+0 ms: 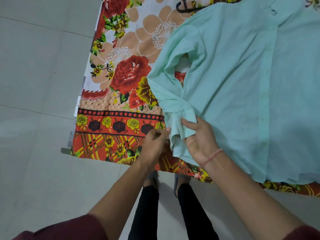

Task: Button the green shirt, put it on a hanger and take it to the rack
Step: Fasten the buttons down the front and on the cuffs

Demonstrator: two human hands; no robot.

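The light green shirt [242, 80] lies spread flat on a flowered bed sheet, its button placket running down the right side with the front closed along it. One sleeve is folded over toward me, and its cuff [180, 125] hangs at the bed's near edge. My right hand [200, 139] grips that cuff from the right, thumb on top. My left hand [154, 141] pinches the cuff's left edge with its fingertips. A black hanger [186, 7] lies at the top, partly hidden under the shirt's shoulder.
The flowered sheet [121, 75] covers a bed whose left edge drops to a pale tiled floor [38, 84]. My legs in black trousers [147, 210] and my feet stand against the bed's near edge.
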